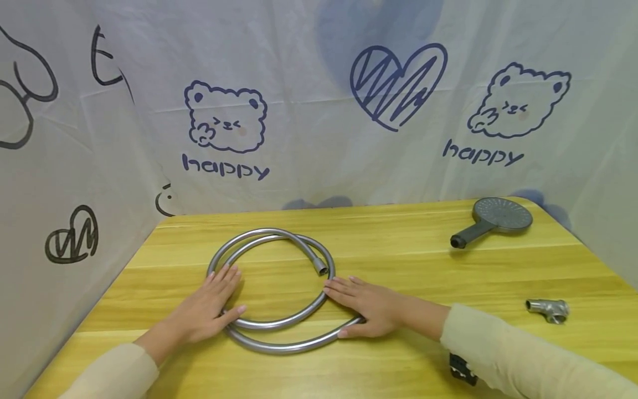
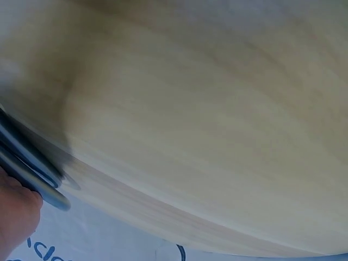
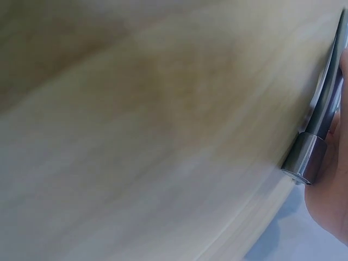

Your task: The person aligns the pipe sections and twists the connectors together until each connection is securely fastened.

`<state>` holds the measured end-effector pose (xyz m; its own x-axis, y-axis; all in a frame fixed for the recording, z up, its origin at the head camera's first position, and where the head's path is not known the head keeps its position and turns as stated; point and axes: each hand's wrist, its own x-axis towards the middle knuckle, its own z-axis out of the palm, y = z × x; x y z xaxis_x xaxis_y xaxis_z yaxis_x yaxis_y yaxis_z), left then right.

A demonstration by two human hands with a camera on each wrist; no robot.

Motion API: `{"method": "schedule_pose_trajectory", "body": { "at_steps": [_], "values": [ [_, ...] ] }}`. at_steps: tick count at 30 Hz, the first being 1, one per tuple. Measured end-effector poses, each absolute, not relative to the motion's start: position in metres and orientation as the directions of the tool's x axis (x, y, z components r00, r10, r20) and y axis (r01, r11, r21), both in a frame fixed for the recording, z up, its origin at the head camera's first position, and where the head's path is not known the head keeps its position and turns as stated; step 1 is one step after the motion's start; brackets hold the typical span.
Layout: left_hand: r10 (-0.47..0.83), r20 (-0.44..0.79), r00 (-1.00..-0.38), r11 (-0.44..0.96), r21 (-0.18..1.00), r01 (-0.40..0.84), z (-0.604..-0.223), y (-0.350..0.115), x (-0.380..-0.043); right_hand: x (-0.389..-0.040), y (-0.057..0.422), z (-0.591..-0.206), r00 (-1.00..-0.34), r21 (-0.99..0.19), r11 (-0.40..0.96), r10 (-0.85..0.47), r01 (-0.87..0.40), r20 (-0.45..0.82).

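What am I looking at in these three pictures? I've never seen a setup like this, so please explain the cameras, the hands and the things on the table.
There is no robot here, just a person's bare left hand and right hand. The wide picture comes from a camera on the head, looking forward and down; the other two come from a camera on each wrist, so they show mostly tabletop and a bit of hose.

On the wooden table lies a coiled grey hose. Toward the right are a shower head and, nearer the person, a small metal fitting.

Both hands rest on opposite sides of the coil, fingers fairly straight; neither plainly grips it.
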<state>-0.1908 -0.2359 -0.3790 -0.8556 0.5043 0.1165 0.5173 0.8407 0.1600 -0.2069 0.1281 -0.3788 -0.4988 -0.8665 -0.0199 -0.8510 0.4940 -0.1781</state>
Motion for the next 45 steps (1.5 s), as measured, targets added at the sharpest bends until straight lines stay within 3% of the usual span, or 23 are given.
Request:
{"method": "schedule_pose_trajectory", "body": {
  "at_steps": [29, 45],
  "values": [
    [0.532, 0.122, -0.838, 0.824, 0.155, 0.545, -0.383, -0.214, -0.195, -0.203, 0.151, -0.381, -0.503, -0.179, 0.494, -0.864, -0.851, 0.005],
    [0.583, 0.115, -0.804, 0.803, 0.068, 0.592, -0.385, -0.204, -0.197, -0.201, 0.159, -0.382, -0.508, -0.184, 0.498, -0.861, -0.847, 0.009]
  ]
}}
